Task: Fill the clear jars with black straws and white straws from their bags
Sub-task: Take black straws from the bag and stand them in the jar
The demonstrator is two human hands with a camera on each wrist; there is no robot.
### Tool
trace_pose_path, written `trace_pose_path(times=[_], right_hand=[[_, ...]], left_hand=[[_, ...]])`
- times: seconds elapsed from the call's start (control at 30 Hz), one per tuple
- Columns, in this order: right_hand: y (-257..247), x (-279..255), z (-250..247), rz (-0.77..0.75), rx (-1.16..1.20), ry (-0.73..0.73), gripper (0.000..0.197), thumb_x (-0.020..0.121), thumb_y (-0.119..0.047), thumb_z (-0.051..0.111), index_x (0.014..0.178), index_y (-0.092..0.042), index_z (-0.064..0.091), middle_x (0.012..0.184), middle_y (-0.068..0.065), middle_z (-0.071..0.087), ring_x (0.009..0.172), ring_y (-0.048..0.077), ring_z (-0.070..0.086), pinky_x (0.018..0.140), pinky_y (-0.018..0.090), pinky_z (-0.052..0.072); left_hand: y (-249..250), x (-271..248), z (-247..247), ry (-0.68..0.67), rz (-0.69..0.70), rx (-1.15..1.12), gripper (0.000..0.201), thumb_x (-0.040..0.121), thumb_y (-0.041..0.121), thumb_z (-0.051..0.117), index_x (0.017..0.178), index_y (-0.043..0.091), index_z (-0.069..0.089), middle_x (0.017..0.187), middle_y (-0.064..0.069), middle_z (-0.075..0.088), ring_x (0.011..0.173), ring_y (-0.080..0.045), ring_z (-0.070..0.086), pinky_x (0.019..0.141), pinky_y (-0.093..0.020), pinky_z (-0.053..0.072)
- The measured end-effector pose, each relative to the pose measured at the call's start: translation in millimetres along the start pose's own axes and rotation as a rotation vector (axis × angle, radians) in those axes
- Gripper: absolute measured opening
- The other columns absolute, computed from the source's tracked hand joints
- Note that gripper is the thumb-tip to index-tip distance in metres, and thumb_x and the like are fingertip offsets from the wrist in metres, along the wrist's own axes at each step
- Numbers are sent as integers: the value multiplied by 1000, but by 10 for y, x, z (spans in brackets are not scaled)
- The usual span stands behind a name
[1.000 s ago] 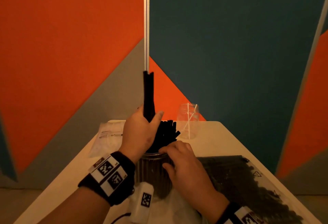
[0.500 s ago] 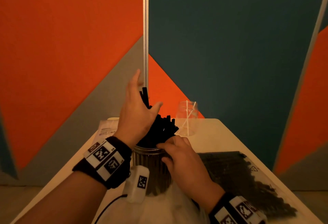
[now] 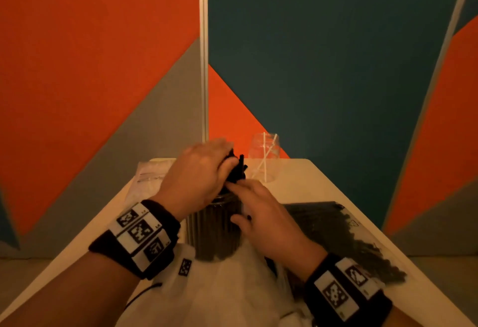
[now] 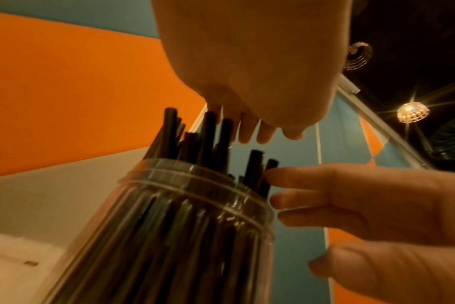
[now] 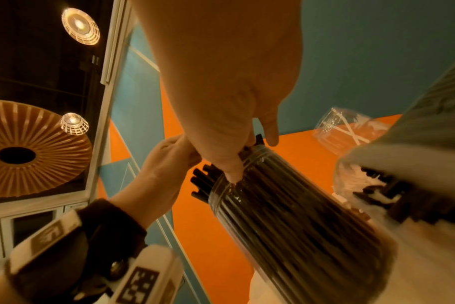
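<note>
1. Your left hand (image 3: 199, 171) is over the mouth of the near jar (image 3: 214, 231), with the fingers bent down on the tops of the black straws (image 4: 210, 135). I cannot tell surely whether it grips them or only presses them.

2. Your right hand (image 3: 261, 212) is just to the right of the left one. Its straight fingers (image 4: 299, 179) touch the rim and the straws there, and the thumb lies on the jar wall below. It grips nothing.

3. The near jar stands directly under both hands and looks almost full. The straw tops stand above the rim and spread to several sides.

4. Risk, in my judgement: if the left hand pushes down hard, the crowded straws may bend or jump out over the rim, because little room is left inside.

5. A sideways push could tip the jar, since it stands on the soft white bag (image 3: 227, 288) near your wrists, not on the bare table (image 3: 305, 181).

6. The bag of black straws (image 3: 336, 236) lies to the right of your right hand. The second jar (image 3: 263, 156), beyond your fingertips, holds only a few white straws (image 3: 266, 161), so this part is not yet done.
</note>
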State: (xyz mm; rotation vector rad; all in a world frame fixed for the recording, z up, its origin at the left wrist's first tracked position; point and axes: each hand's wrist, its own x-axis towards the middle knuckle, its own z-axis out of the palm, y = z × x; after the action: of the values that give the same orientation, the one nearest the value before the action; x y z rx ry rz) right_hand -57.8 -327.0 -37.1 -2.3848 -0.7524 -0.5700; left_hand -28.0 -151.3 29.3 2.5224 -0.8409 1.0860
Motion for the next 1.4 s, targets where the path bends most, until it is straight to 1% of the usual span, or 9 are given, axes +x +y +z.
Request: trace_pose_path(times=[0.17, 0.37, 0.47, 0.6, 0.8, 0.9, 1.0, 1.23, 1.4], right_hand=[[438, -367, -427, 247, -98, -48, 67, 92, -54, 62, 151, -32, 37, 146, -8, 42, 134, 11, 40, 106, 22, 32], [891, -980, -307, 687, -242, -498, 137, 48, -108, 30, 159, -35, -5, 169, -2, -1, 155, 24, 1, 123, 58, 10], [933, -1098, -104, 678, -334, -515, 132, 56, -103, 35, 159, -32, -9, 169, 5, -7, 154, 32, -9, 120, 62, -2], [918, -1105, -42, 636, -427, -521, 128, 64, -94, 48, 159, -28, -6, 168, 8, -3, 154, 33, -7, 118, 65, -3], [893, -1063, -66, 634, -397, -540, 130, 64, -91, 56, 160, -26, -2, 168, 9, -1, 155, 30, -6, 118, 67, -6], [872, -1057, -77, 637, -358, -526, 130, 64, -88, 60, 160, -27, -2, 168, 7, 1, 155, 28, -5, 118, 66, -8], [865, -1043, -116, 638, -321, -524, 130, 64, -85, 64, 160, -27, -2, 168, 5, 3, 155, 27, -4, 117, 65, -9], [919, -1034, -216, 562, -283, -578, 135, 61, -81, 71, 160, -28, -4, 169, 0, -1, 155, 20, -5, 118, 58, -12], [1014, -984, -334, 514, -237, -610, 134, 62, -78, 74, 160, -31, -3, 169, -2, -5, 154, 17, -8, 121, 49, -12]], left_hand=[[568, -73, -40, 134, 0, -16, 31, 94, 29, 43, 106, 18, 70, 104, -2, 69, 92, -25, 66, 79, -40, 55], [893, -400, 675, -682, 11, 170, 19, 91, 15, 48, 98, 17, 65, 96, -3, 67, 76, -19, 63, 58, -26, 41], [815, -483, 1066, -886, 111, 73, 38, 94, 11, 44, 123, 25, 64, 124, -1, 63, 92, -16, 57, 76, -27, 48], [722, -385, 1289, -775, 257, 10, 42, 95, 10, 48, 129, 31, 63, 142, 4, 50, 128, -17, 46, 108, -34, 39], [620, -294, 1540, -751, -163, -258, 16, 95, 19, 57, 109, 21, 63, 110, 3, 63, 93, -17, 64, 80, -36, 56], [704, -268, 1606, -705, -249, -293, 14, 91, 12, 58, 83, 21, 49, 80, -3, 56, 65, -19, 56, 51, -34, 43], [783, -229, 1611, -749, -308, -310, 12, 94, 15, 58, 95, 16, 46, 80, -9, 58, 67, -25, 57, 54, -41, 43], [836, -68, 1474, -1037, -194, -195, 38, 95, 14, 50, 58, 11, 45, 57, -3, 38, 50, -19, 33, 47, -32, 27], [870, -83, 1399, -1069, -272, -211, 23, 97, 20, 52, 78, 8, 58, 71, -4, 49, 59, -17, 44, 50, -28, 35]])
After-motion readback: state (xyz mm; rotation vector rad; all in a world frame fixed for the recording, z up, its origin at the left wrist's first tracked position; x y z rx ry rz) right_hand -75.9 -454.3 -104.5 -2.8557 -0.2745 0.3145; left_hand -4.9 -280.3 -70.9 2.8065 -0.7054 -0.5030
